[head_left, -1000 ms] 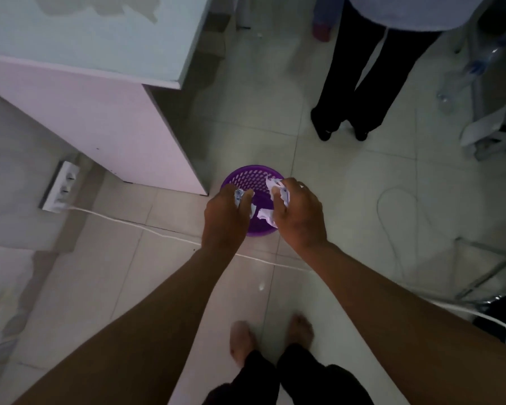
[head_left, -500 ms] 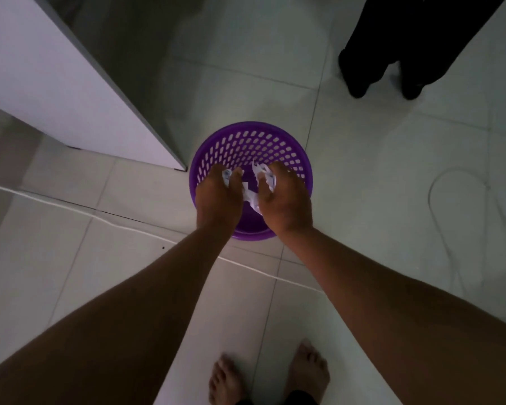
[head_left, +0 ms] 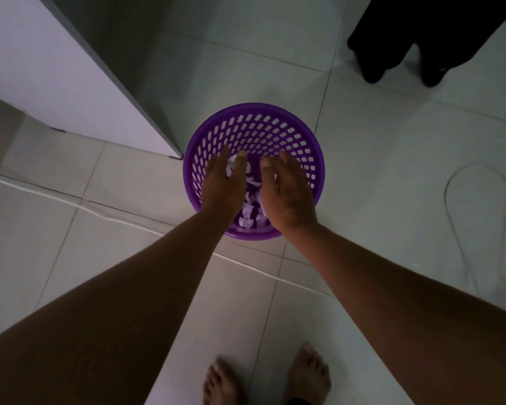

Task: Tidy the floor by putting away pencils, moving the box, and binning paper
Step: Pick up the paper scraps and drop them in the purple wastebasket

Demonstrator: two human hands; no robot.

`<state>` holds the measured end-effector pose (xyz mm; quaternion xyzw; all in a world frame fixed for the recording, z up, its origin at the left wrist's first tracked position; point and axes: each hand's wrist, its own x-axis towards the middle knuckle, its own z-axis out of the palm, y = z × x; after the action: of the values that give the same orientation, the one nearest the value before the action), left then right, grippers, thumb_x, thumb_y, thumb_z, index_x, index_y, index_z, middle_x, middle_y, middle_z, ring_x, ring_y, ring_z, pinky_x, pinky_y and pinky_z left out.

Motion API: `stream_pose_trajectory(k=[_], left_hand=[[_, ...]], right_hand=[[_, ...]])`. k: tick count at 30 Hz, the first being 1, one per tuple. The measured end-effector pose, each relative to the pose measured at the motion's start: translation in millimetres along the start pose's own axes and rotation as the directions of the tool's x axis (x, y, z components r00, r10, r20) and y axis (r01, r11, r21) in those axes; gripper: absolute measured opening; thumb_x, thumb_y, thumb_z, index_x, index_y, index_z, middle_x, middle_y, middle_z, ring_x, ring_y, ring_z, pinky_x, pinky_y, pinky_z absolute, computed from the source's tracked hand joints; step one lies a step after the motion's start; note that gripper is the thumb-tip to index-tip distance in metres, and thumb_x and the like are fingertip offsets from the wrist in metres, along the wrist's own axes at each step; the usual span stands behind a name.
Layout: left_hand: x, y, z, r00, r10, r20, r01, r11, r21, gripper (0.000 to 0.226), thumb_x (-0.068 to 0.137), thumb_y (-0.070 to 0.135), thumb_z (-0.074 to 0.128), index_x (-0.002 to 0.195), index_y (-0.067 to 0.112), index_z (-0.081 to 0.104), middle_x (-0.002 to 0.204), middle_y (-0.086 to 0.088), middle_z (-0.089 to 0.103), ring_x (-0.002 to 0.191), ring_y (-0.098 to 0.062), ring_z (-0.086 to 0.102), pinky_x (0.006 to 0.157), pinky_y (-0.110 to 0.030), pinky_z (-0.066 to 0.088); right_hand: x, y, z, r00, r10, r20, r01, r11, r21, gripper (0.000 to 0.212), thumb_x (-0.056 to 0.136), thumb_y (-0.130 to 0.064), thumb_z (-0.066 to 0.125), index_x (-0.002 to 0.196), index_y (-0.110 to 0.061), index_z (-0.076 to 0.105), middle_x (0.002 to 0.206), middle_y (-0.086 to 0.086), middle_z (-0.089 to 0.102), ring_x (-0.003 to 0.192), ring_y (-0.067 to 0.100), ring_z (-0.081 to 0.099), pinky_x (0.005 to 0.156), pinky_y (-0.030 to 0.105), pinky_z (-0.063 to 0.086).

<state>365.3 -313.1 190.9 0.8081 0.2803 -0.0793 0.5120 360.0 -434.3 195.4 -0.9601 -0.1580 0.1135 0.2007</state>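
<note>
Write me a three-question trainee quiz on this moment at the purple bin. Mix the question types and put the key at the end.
1. True or false: both hands are closed tight around paper.
2. Multiple choice: the purple bin stands (a) on a table, (b) on the tiled floor beside the corner of a white cabinet, (c) in the person's arms.
3. Short answer: where are the paper scraps?

Key
1. False. The left hand and right hand are spread open above the bin; a scrap still shows by the left fingers.
2. b.
3. Inside the bin, between and below the two hands.
</note>
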Motion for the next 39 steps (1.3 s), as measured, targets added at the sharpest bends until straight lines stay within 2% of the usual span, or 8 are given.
stream_pose_trajectory(k=[3, 6, 9, 15, 22, 29, 34, 39], left_hand=[[-4.3, 2.1, -6.4, 0.989, 0.120, -0.092, -0.099, 0.974, 0.203, 0.055, 0.092, 0.047, 0.060, 0.137, 0.016, 0.051, 0.135, -0.007, 0.057, 0.119, -0.022, 0.055, 0.087, -0.023, 0.045], [-8.9, 8.7, -11.0, 0.981, 0.147, -0.130, -0.105, 0.952, 0.286, 0.060, 0.081, 0.047, 0.073, 0.130, 0.017, 0.056, 0.129, -0.008, 0.058, 0.111, -0.024, 0.060, 0.085, -0.027, 0.050], [-11.0, 19.7, -16.6, 0.977, 0.158, -0.142, -0.112, 0.952, 0.286, 0.047, 0.082, 0.045, 0.073, 0.119, 0.017, 0.063, 0.106, 0.000, 0.069, 0.093, -0.019, 0.067, 0.070, -0.018, 0.046], [-27.5, 34.3, -35.8, 0.963, 0.245, -0.109, -0.194, 0.917, 0.348, 0.047, 0.093, 0.039, 0.063, 0.133, 0.015, 0.057, 0.133, -0.007, 0.062, 0.119, -0.027, 0.059, 0.098, -0.037, 0.047], [-80.4, 43.5, -100.2, 0.964, 0.248, -0.095, -0.184, 0.882, 0.433, 0.048, 0.097, 0.039, 0.054, 0.141, 0.019, 0.050, 0.144, -0.009, 0.052, 0.131, -0.029, 0.048, 0.106, -0.047, 0.045], [-164.3, 41.4, -198.4, 0.936, 0.175, -0.305, -0.022, 0.896, 0.444, 0.045, 0.098, 0.037, 0.053, 0.141, 0.023, 0.050, 0.145, -0.008, 0.051, 0.133, -0.026, 0.046, 0.107, -0.046, 0.043], [-238.3, 32.3, -273.8, 0.860, 0.133, -0.493, 0.073, 0.923, 0.377, 0.042, 0.097, 0.033, 0.057, 0.136, 0.017, 0.056, 0.137, -0.010, 0.057, 0.124, -0.026, 0.054, 0.101, -0.044, 0.048], [-340.5, 1.7, -351.1, 0.765, 0.055, -0.642, 0.204, 0.924, 0.323, 0.044, 0.097, 0.037, 0.054, 0.138, 0.020, 0.053, 0.138, -0.009, 0.056, 0.125, -0.026, 0.053, 0.101, -0.045, 0.048]], right_hand=[[-3.7, -2.9, -6.6, 1.000, 0.018, -0.025, -0.016, 0.998, 0.066, 0.058, 0.099, -0.032, 0.023, 0.135, 0.004, 0.051, 0.138, 0.025, 0.054, 0.134, 0.043, 0.044, 0.110, 0.051, 0.041], [-1.9, -4.9, -19.5, 0.979, 0.199, -0.036, -0.170, 0.906, 0.388, 0.042, 0.100, -0.025, 0.038, 0.136, -0.009, 0.053, 0.141, 0.015, 0.051, 0.132, 0.032, 0.045, 0.108, 0.036, 0.035], [-1.2, -9.4, -30.8, 0.983, 0.181, 0.036, -0.180, 0.901, 0.395, 0.042, 0.102, -0.024, 0.040, 0.142, -0.012, 0.048, 0.148, 0.013, 0.043, 0.137, 0.030, 0.039, 0.113, 0.036, 0.031], [-4.5, -21.5, -45.7, 0.991, 0.108, 0.076, -0.126, 0.944, 0.306, 0.050, 0.101, -0.029, 0.034, 0.150, -0.016, 0.036, 0.154, 0.014, 0.036, 0.141, 0.033, 0.034, 0.114, 0.050, 0.032], [-30.2, -64.7, -76.1, 0.998, -0.003, 0.067, -0.005, 0.991, 0.131, 0.046, 0.104, -0.040, 0.033, 0.144, -0.019, 0.044, 0.148, 0.009, 0.045, 0.136, 0.027, 0.042, 0.104, 0.049, 0.046], [-54.7, -166.1, -103.6, 0.943, -0.315, 0.108, 0.298, 0.943, 0.146, 0.047, 0.103, -0.042, 0.031, 0.143, -0.020, 0.044, 0.146, 0.005, 0.049, 0.134, 0.023, 0.045, 0.107, 0.047, 0.043], [-90.6, -250.9, -118.1, 0.845, -0.525, 0.100, 0.501, 0.843, 0.195, 0.042, 0.103, -0.035, 0.039, 0.138, -0.016, 0.051, 0.139, 0.006, 0.056, 0.127, 0.021, 0.052, 0.105, 0.040, 0.045], [-152.3, -346.4, -125.7, 0.693, -0.709, 0.133, 0.675, 0.703, 0.224, 0.040, 0.102, -0.031, 0.045, 0.137, -0.014, 0.053, 0.136, 0.007, 0.059, 0.126, 0.022, 0.053, 0.104, 0.041, 0.046]])
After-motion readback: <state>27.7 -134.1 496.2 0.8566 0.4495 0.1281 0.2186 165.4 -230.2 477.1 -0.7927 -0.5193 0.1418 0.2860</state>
